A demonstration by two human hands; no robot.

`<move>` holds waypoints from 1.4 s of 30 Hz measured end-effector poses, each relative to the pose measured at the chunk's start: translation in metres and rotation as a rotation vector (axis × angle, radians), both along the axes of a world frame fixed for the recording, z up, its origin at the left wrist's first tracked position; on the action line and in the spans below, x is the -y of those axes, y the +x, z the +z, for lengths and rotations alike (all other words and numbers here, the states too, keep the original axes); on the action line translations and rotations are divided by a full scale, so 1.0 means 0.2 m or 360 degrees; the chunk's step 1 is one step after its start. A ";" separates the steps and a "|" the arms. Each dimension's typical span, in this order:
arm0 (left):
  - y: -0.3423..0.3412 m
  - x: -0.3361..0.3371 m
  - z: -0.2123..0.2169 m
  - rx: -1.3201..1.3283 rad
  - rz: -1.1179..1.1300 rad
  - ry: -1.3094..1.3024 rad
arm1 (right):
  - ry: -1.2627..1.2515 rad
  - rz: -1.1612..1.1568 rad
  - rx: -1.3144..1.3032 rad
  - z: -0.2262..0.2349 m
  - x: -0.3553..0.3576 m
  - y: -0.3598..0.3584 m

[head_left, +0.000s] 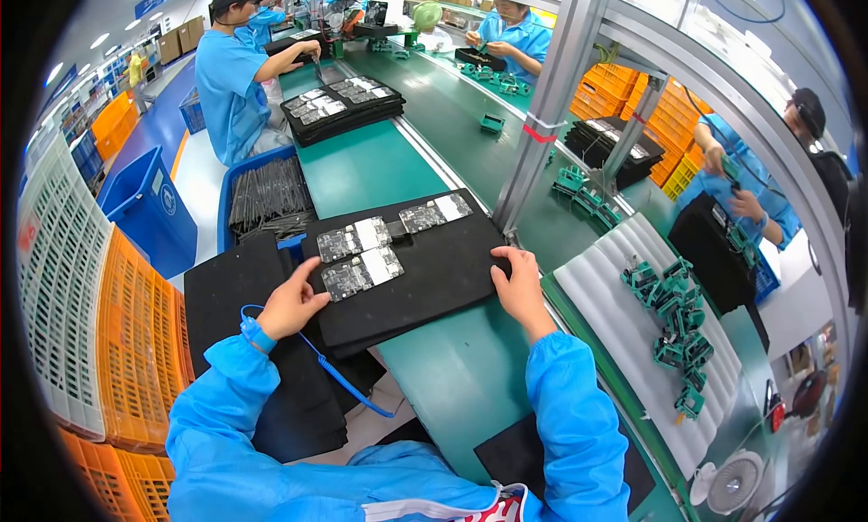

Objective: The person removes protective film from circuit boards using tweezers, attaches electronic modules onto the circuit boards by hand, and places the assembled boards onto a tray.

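Both hands are framing the black foam tray (425, 282) now: the left hand (291, 303) is touching its left edge, fingers slightly parted, while the right hand (523, 289) is resting bent fingers at the right edge; whether either is gripping, I cannot tell. The tray is lying over the green bench (457, 368), carrying three circuit boards (362, 273), with dark strips (269, 196) filling a bin beyond, leftward.

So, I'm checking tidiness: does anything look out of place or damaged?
The green pieces on the white ridged mat look untidy: they lie in a jumbled line, turned different ways, while the circuit boards lie flat on the black tray. No obvious damage shows.
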State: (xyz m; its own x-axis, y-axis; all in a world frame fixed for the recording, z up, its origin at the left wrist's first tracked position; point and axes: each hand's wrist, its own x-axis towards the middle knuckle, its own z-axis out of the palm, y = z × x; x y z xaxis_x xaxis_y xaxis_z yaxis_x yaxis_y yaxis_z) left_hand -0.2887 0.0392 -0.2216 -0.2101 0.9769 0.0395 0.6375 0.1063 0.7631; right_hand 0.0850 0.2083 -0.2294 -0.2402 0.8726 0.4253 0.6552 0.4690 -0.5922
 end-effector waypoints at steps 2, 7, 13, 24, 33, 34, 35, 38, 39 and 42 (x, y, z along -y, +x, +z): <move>-0.04 -0.03 -0.05 0.0327 0.0127 0.0048 | -0.0192 0.0196 -0.0400 0.02 0.00 0.03; -0.06 0.00 0.01 0.1210 0.0360 -0.0163 | -0.0362 0.0440 -0.0740 0.04 0.23 0.16; 0.13 0.16 0.29 0.1318 -0.0501 -0.0017 | -0.0869 0.0573 -0.0495 0.30 0.86 0.62; 1.23 0.02 0.20 0.0873 -0.1438 -0.0588 | -0.1074 -0.1010 -0.0703 0.33 2.38 1.17; 1.70 0.04 -0.08 0.0021 -0.1766 0.0145 | -0.0597 -0.1681 0.0070 0.15 2.46 1.02; 1.70 0.06 -0.08 0.0117 -0.1709 0.0119 | -0.0653 -0.1740 0.0084 0.15 2.44 1.00; 1.69 0.06 -0.07 0.0119 -0.1714 0.0106 | -0.0666 -0.1733 0.0066 0.14 2.43 1.00; 1.64 0.02 -0.01 -0.0037 -0.1626 0.0307 | -0.0650 -0.1562 0.0084 0.11 2.35 1.00; 1.61 -0.01 -0.03 0.0005 -0.1592 0.0248 | -0.0621 -0.1525 0.0134 0.11 2.31 0.99; 1.55 -0.07 0.00 0.0073 -0.1546 0.0123 | -0.0634 -0.1477 0.0424 0.09 2.23 1.01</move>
State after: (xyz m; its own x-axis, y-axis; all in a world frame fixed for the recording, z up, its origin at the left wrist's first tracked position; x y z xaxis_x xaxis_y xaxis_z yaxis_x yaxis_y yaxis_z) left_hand 0.0220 0.0535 -0.2214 0.6823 0.7207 0.1228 0.3905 -0.5013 0.7722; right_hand 0.2880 -0.2370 -0.2112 0.5523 0.8279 0.0978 0.7904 -0.4828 -0.3771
